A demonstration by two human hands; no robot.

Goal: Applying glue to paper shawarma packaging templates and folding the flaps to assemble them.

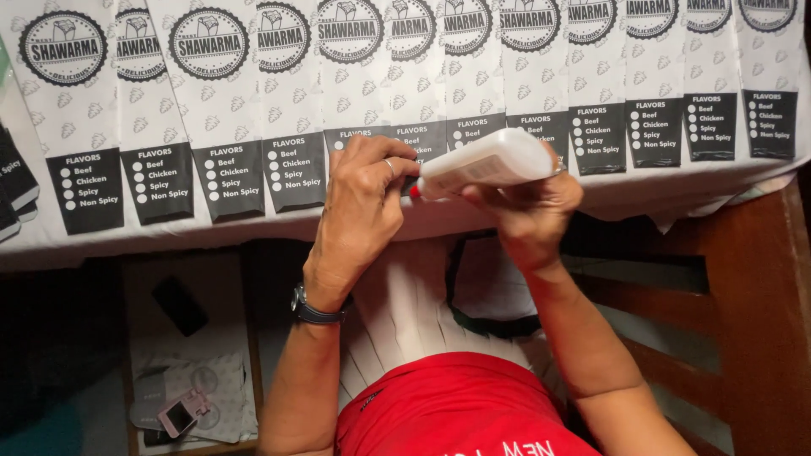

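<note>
**Glue bottle getting its cap worked over a row of paper wrappers**

Glue bottle (pixel 486 160), white plastic, is lying sideways in the air between both hands, just over the near edge of the table (pixel 127 241). The right hand (pixel 528 211) is wrapped around the fat end of it from underneath, fingers closed on the body, so that one's clearly gripping it. The left hand (pixel 363 207) is up at the narrow end, fingertips pinched together right on the little red tip (pixel 415 191). Can't tell if it's twisting or just holding, but it's closed on that tip for sure. There's a ring on one finger and a dark wristwatch (pixel 317 311) on that arm.

Behind the hands, a long line of printed paper wrappers (pixel 228 127) is laid out overlapping like shingles, white on top with a round black logo and a black panel with checkbox dots at the bottom. They run pretty much the whole width of the table.

On the person's lap, against the red shirt (pixel 456 405), sits a fanned stack of plain white sheets (pixel 405 312). Down on the left there's a dark phone (pixel 179 306) on a low surface and a small pink gadget (pixel 182 415) closer in. Wooden chair (pixel 752 321) on the right.
</note>
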